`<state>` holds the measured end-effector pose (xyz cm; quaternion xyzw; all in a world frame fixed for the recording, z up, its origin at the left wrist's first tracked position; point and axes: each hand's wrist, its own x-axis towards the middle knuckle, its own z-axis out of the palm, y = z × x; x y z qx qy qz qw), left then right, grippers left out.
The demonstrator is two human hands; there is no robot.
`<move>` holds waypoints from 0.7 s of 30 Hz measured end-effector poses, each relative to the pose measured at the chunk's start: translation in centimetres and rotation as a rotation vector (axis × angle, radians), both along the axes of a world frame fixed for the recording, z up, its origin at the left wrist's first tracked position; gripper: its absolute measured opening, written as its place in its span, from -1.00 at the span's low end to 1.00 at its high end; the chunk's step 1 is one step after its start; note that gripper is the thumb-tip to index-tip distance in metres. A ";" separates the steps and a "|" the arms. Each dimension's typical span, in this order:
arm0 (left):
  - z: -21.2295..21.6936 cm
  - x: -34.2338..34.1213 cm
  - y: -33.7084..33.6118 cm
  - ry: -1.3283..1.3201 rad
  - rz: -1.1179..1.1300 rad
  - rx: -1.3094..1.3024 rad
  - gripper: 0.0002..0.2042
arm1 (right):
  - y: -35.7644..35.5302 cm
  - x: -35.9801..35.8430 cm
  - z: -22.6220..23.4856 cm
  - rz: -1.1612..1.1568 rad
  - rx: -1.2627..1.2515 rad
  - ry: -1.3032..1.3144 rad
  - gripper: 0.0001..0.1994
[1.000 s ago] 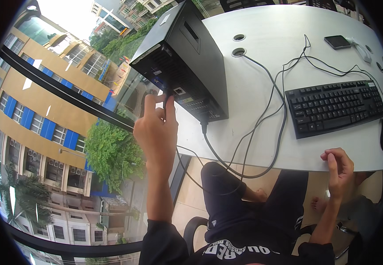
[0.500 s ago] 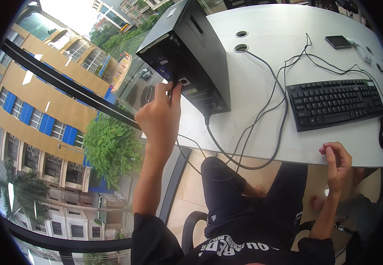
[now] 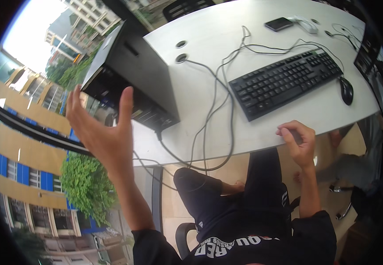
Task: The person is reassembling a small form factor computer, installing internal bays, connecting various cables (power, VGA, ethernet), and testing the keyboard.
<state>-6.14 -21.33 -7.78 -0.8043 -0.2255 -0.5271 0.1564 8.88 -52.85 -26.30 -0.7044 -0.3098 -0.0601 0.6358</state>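
Observation:
My left hand (image 3: 105, 126) is raised in front of the back panel of a black desktop computer tower (image 3: 149, 81). Its thumb and fingers are spread wide with nothing between them, and they hide part of the ports. A thick black power cable (image 3: 187, 162) runs from the tower's lower back corner, dips past the table edge and loops up to a hole in the tabletop. Over the front edge of the white table (image 3: 262, 137) hovers my right hand (image 3: 301, 139), fingers loosely curled; whether something small is inside them cannot be made out.
A black keyboard (image 3: 286, 81) and black mouse (image 3: 346, 91) lie on the right, a dark phone (image 3: 279, 24) behind them. Thin cables (image 3: 220, 73) cross the tabletop. At the left is a window with a dark frame (image 3: 37, 132). Another person's leg (image 3: 370, 141) shows at right.
My left hand has come away from the port on the tower's back, its pinched fingers now spread. The whole view has swung right. My right hand keeps its curled pose near the table edge.

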 end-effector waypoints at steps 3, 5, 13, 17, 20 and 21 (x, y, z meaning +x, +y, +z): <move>0.5 0.2 2.6 0.052 0.108 -0.236 0.05 | 0.4 -0.2 -0.2 0.010 -0.003 -0.052 -0.92; 1.5 1.5 2.3 0.153 0.204 -0.411 0.27 | 0.3 0.0 -0.5 -0.006 -0.006 -0.105 -0.93; 0.4 3.4 4.0 0.094 0.255 -0.286 0.16 | 0.7 0.1 -0.6 -0.030 -0.022 -0.150 -0.92; 1.1 3.1 5.6 0.075 0.157 -0.240 0.07 | 0.7 0.1 -0.5 -0.027 -0.024 -0.144 -0.91; 2.5 1.6 10.1 0.101 0.028 -0.232 0.02 | 0.5 0.0 -0.2 -0.024 -0.032 -0.136 -0.91; 2.9 0.9 11.9 0.121 -0.051 -0.234 -0.01 | 0.5 0.1 -0.2 -0.020 -0.025 -0.135 -0.91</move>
